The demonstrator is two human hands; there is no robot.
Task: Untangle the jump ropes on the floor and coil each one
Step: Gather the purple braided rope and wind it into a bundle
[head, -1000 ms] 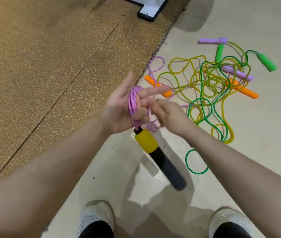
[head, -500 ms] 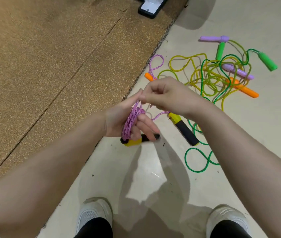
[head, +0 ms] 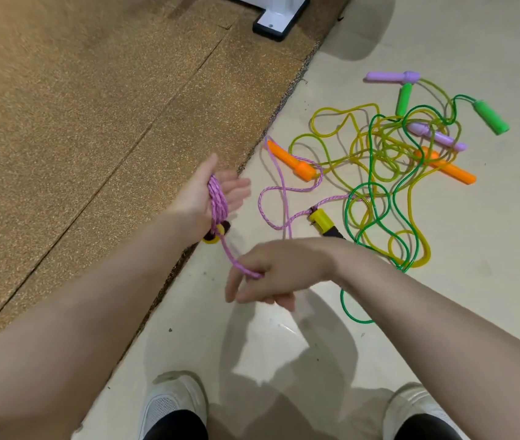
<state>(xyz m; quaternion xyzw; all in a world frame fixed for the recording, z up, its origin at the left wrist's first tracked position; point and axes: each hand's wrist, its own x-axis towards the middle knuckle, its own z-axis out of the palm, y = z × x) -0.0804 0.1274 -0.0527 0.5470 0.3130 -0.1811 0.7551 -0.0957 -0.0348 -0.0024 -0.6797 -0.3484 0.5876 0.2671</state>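
Above the floor, the left hand (head: 211, 192) lies flat as a spool while the right hand (head: 271, 274) pinches the pink rope (head: 219, 198) taut for winding.

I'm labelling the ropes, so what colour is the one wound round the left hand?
Pink-purple braided cord with paler flecks, seen clearly in the head view.

The pink rope (head: 217, 198) wound over my left hand (head: 211, 193) looks like braided, matt cord. The green rope (head: 376, 223) and yellow rope (head: 334, 119) look like glossy, translucent plastic tubing. The floor (head: 284, 360) beneath me is smooth with a slight sheen; the brown mat (head: 93, 106) beside it is coarse and speckled.
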